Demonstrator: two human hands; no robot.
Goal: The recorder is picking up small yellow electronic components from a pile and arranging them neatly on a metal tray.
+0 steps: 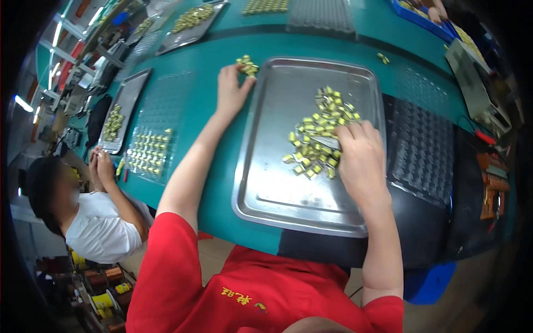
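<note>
Where the left hand (231, 90) rests: on the table (223, 172), just left of the metal tray's far corner, thumb and fingers spread around a small cluster (247, 64) of yellow-and-silver pieces.
Left grip: fingers touch the cluster; whether any piece is pinched, I cannot tell.
Right hand (362, 158): above the right side of the main heap, fingers bent downward among the pieces.
Right grip: fingers curled, with a slim silvery pointed thing (326, 142) at the tips; I cannot tell whether it is grasped.
Main heap (319, 119): loose yellow-and-silver pieces, spread over the middle and right of the metal tray.
Metal tray (273, 119): shallow, rectangular, round-cornered, lying flat between the forearms.
Stray pieces (383, 58): on the green surface, beyond the tray's far right corner.
Right side: a dark-looking cell tray (422, 150) on a black mat (463, 188), with a grey box (471, 80) farther right and an orange-brown holder (493, 186) nearer.
Left side: a co-worker in a white shirt (105, 230), hands together near a clear cell tray (149, 152) partly filled with yellow pieces; a narrow metal tray (131, 94) lies farther left.
Far right: another person's hand (436, 13) at a blue crate (425, 25).
Near left: wire spools (102, 301), low down.
</note>
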